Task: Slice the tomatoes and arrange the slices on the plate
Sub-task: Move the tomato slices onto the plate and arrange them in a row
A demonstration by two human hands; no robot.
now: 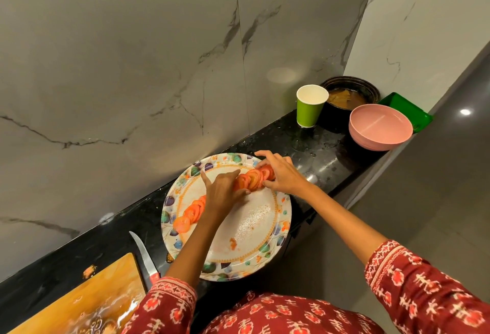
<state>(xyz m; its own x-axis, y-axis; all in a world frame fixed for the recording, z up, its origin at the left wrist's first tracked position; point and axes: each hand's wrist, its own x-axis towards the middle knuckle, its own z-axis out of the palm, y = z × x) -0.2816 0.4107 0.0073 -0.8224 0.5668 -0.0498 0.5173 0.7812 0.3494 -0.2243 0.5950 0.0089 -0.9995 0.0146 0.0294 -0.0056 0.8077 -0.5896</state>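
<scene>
On the plate (254, 238), a row of overlapped slices (253, 178) lies between the two hands. Left hand (221, 193) presses the row's near end, fingers spread, nothing gripped; right hand (281, 174) has a narrow grip on the far end slice. A second row (191, 213) lies by the left rim.
</scene>
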